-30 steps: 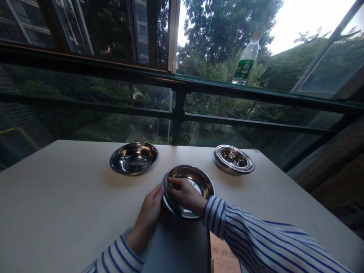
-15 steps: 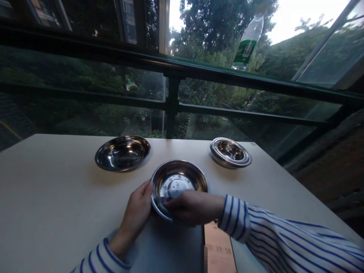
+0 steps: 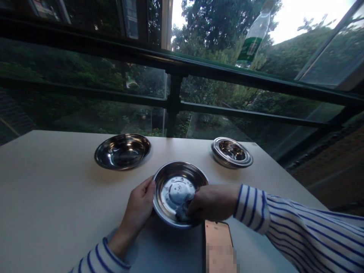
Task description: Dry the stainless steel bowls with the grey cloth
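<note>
Scourer (image 3: 182,209) under right fingers (image 3: 196,206), inside steel bowl (image 3: 174,188)

lanes between the bowls, railing at the back
tabletop (image 3: 65,201) runs open left of the left hand (image 3: 140,203) and between the wide bowl (image 3: 123,151) and stacked bowls (image 3: 232,152); the middle bowl (image 3: 178,193), right hand (image 3: 212,203) and striped sleeve (image 3: 298,223) block the front, the railing (image 3: 210,71) the back.

From my screen, I see a white right sleeve (image 3: 301,223) with thin blue stripes. It looks loose, with soft folds and a stripy cuff (image 3: 251,206). The left sleeve (image 3: 99,259) is white with blue stripes too.
</note>
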The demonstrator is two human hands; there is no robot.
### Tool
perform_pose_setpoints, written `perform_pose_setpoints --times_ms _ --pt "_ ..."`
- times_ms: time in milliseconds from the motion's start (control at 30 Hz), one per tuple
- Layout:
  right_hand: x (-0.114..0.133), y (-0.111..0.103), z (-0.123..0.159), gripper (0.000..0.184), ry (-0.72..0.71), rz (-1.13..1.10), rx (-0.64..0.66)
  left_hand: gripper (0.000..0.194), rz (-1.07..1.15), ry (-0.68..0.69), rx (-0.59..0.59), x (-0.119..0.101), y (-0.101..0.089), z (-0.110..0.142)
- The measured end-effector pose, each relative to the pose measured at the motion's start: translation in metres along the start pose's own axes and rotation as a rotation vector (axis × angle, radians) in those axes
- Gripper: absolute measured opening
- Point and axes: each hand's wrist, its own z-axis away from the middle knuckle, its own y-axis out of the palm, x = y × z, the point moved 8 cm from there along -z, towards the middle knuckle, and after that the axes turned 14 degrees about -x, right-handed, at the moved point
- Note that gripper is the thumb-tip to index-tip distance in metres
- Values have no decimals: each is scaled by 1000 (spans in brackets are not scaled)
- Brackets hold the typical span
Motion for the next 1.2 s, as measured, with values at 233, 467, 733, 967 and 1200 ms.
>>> perform_pose_setpoints --times_ms 233,467,733,967,1200 --pt "-49 -12 -18 18 -36 378 -192 41 -80 13 154 -1 10 -2" --pt "-20 -5 -64 22 -372 469 -244 44 -24 -51 162 3 10 -5" --pt "-50 1 -18 16 -146 545 -200 36 -68 76 96 -6 7 -10" --pt "-25 0 -59 23 -327 444 -219 44 -64 5 231 1 15 -9" --pt "-44 -2 -25 15 -38 316 -153 36 -116 120 94 -8 8 -12"
